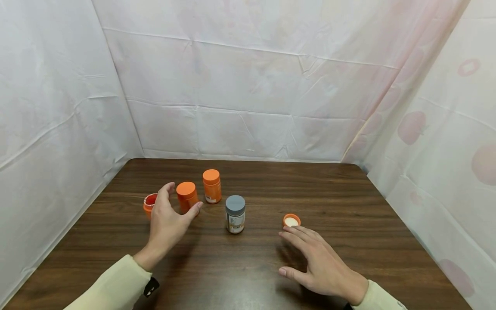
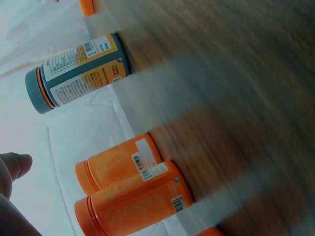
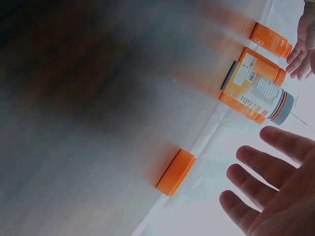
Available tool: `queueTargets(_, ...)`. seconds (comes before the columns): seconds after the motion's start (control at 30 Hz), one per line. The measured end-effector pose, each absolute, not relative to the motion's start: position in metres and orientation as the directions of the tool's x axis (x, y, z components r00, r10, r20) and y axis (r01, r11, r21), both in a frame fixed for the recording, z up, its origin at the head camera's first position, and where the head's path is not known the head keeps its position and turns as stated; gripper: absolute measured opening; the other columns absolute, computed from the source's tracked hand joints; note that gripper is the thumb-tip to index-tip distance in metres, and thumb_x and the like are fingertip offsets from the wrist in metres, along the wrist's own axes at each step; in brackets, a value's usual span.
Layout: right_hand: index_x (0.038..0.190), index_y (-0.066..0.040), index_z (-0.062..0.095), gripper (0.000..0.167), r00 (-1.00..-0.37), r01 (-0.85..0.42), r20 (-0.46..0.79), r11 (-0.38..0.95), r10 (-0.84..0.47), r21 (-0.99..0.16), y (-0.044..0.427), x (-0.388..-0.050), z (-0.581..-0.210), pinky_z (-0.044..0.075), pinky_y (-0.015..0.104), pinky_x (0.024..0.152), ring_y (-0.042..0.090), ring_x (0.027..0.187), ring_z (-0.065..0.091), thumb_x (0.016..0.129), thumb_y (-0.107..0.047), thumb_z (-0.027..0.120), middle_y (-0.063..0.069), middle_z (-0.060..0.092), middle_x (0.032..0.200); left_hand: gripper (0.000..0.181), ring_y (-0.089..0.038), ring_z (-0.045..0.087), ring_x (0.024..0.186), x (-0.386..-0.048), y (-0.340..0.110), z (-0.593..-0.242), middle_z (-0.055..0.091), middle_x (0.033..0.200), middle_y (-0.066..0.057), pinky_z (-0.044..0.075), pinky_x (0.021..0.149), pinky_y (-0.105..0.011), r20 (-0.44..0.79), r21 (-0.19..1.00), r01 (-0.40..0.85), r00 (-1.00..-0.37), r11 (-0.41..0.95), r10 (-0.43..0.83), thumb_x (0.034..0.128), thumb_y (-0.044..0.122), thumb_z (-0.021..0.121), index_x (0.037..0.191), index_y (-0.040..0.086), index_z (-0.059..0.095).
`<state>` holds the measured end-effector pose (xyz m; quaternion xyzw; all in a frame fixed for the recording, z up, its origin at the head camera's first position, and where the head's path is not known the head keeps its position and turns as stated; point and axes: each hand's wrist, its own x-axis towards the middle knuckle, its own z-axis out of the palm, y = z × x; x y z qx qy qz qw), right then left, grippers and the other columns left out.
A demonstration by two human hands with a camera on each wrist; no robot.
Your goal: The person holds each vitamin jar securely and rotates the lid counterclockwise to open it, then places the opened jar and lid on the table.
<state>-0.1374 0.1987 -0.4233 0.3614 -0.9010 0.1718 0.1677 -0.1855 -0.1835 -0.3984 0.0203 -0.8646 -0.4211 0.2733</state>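
My left hand [image 1: 168,226] is spread, thumb and fingers wide apart, in front of an orange lidded bottle [image 1: 187,198]. Whether it touches the bottle I cannot tell; only the thumb [image 2: 15,166] shows clearly in the left wrist view. Partly behind that hand stands an orange bottle without a lid [image 1: 147,209], its mouth red inside. My right hand [image 1: 325,267] hovers over the table, fingers extended and holding nothing. Just beyond its fingertips lies an orange cap [image 3: 175,172], pale inner side up in the head view.
A grey-lidded bottle [image 1: 235,217] with a printed label stands upright between the hands. Farther back is another orange lidded bottle [image 1: 212,187]. The dark wooden table [image 1: 248,267] is bordered by pale cloth curtains [image 1: 248,77] at the back and both sides.
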Motion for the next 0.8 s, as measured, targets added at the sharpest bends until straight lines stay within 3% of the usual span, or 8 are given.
queueTargets(0.57,0.147,-0.025,0.054,0.073,-0.692,-0.704,0.412,0.68,-0.593,-0.202,0.198,-0.136,-0.424,0.041,0.051,0.108,0.025,0.136,0.05,0.084,-0.054,0.08,-0.008,0.052,0.148,0.094,-0.043,0.04,0.139,-0.204,-0.185,-0.408,0.041,0.151,-0.027,0.032,0.114,-0.059,0.341,0.783,0.095,-0.892,0.615,-0.296,0.0834,0.024,0.087,0.152,-0.004,0.03)
queueTargets(0.8,0.147,-0.025,0.054,0.074,-0.691,-0.704,0.415,0.68,-0.591,-0.204,0.198,-0.136,-0.424,0.041,0.051,0.107,0.025,0.136,0.05,0.084,-0.054,0.08,-0.008,0.052,0.148,0.093,-0.044,0.043,0.137,-0.21,-0.182,-0.412,0.04,0.151,-0.029,0.034,0.113,-0.058,0.317,0.788,0.079,-0.902,0.611,-0.292,0.0845,0.021,0.086,0.153,-0.006,0.028)
